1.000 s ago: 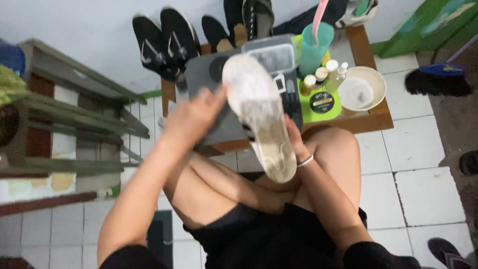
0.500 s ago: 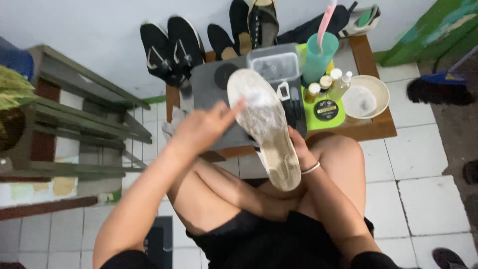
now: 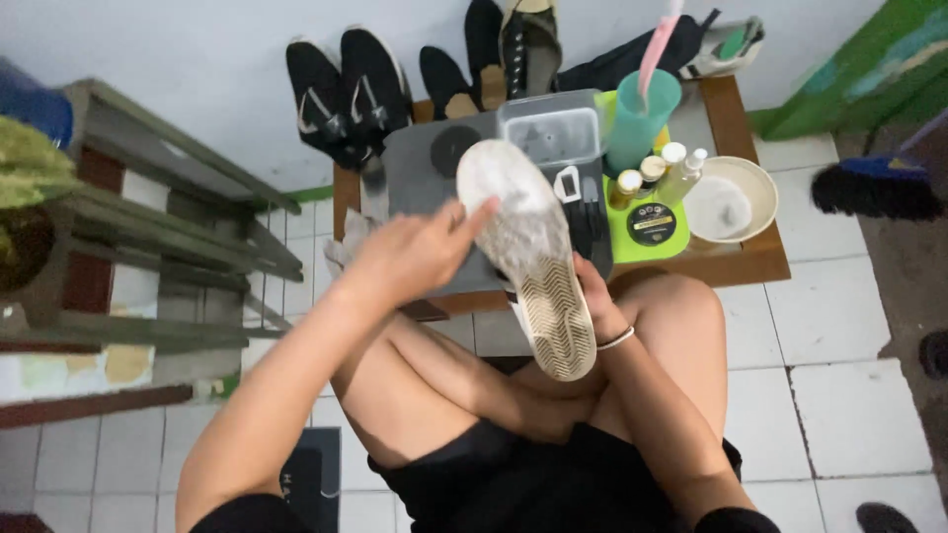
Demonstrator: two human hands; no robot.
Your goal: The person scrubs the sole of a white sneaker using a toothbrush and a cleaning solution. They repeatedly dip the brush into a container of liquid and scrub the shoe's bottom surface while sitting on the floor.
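Observation:
A white shoe (image 3: 538, 266) is held sole-up over my lap, toe pointing away from me; its sole is dirty at the forefoot and has a zigzag tread at the heel. My right hand (image 3: 595, 296), with a thin bracelet on the wrist, grips the shoe from underneath on its right side and is mostly hidden by it. My left hand (image 3: 415, 252) reaches in from the left, its fingertips lying on the sole's forefoot, with nothing seen in it. A crumpled white cloth (image 3: 346, 247) lies just beyond that hand.
A low wooden table (image 3: 750, 265) in front of my knees carries a grey mat (image 3: 415, 163), a clear plastic box (image 3: 549, 133), a teal cup (image 3: 642, 118) with a pink handle, small bottles (image 3: 657, 173), a round tin (image 3: 651, 223) and a white bowl (image 3: 731, 197). Black shoes (image 3: 346, 89) line the wall. Wooden shelves (image 3: 148, 227) stand left, a broom (image 3: 874, 188) right.
The shoe has dropped slightly and tilted toward me. My left hand has slid along the sole, its fingers now on the forefoot. My right hand keeps its grip.

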